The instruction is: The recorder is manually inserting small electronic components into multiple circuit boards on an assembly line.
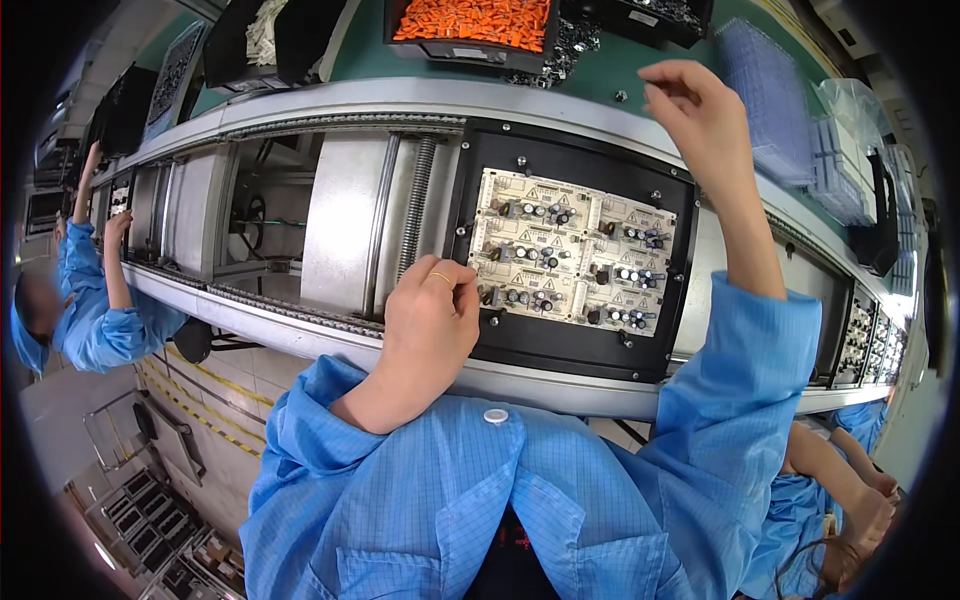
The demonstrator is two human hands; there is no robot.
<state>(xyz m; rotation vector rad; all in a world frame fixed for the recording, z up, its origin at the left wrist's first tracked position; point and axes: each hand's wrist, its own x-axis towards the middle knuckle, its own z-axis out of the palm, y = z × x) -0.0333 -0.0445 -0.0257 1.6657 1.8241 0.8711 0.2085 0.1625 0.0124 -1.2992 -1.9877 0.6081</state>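
Note:
A cream circuit board panel (575,255) lies in a black carrier frame (575,350) on the conveyor in front of me. Capacitors and other small parts stand on it in several groups. My left hand (432,315) is at the panel's left edge, thumb and fingers pinched together. Whatever those fingertips may hold is hidden. Beyond the frame's far right corner, my right hand (703,125) is raised over the green bench (640,60). Its index finger and thumb are curled but apart, with nothing visible between them. A small dark component (621,96) lies on the bench beside them.
Along the far side stand a black bin of orange parts (470,25), a black bin of pale parts (268,35) and loose metallic parts (570,50). Clear plastic trays (765,100) are stacked at right. Conveyor rails (300,112) run sideways. Another person (100,310) works at left; another person's arm (850,490) shows at right.

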